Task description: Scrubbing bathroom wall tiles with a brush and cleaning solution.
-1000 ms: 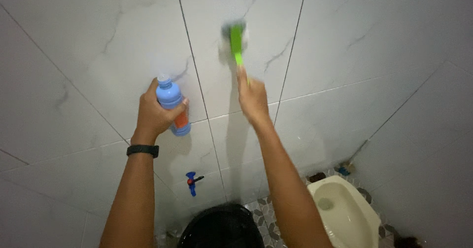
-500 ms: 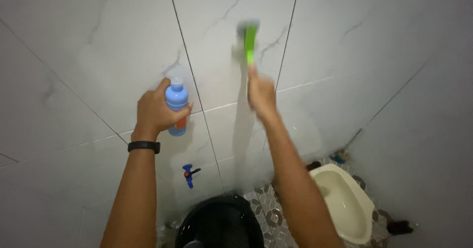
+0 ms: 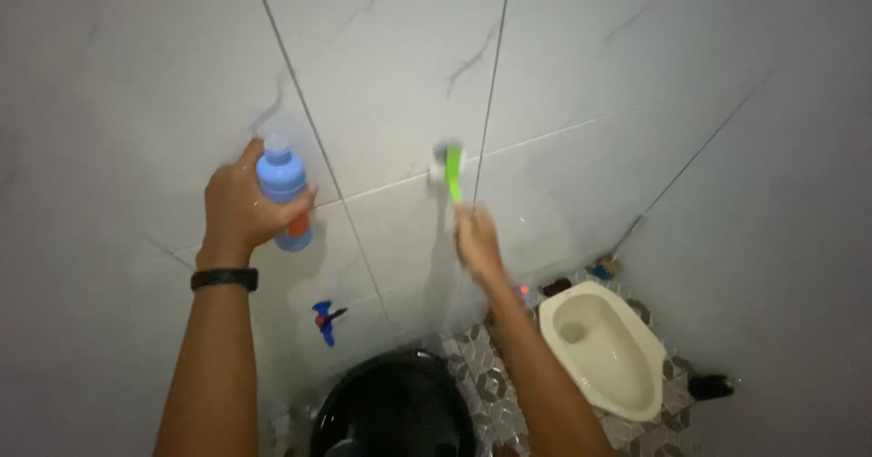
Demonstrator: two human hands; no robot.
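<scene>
Left hand (image 3: 238,210), left of centre, still wrapped round the blue bottle (image 3: 283,193), upright near the wall tiles (image 3: 391,75), arm raised, black wristband (image 3: 224,279) showing. Right hand (image 3: 478,239) has dropped from upper centre to mid-frame, grip closed on the green brush (image 3: 451,172); bristle end now pressed at the horizontal grout line, so scrubbing has moved lower on the wall. Squat toilet (image 3: 604,352) lower right.
</scene>
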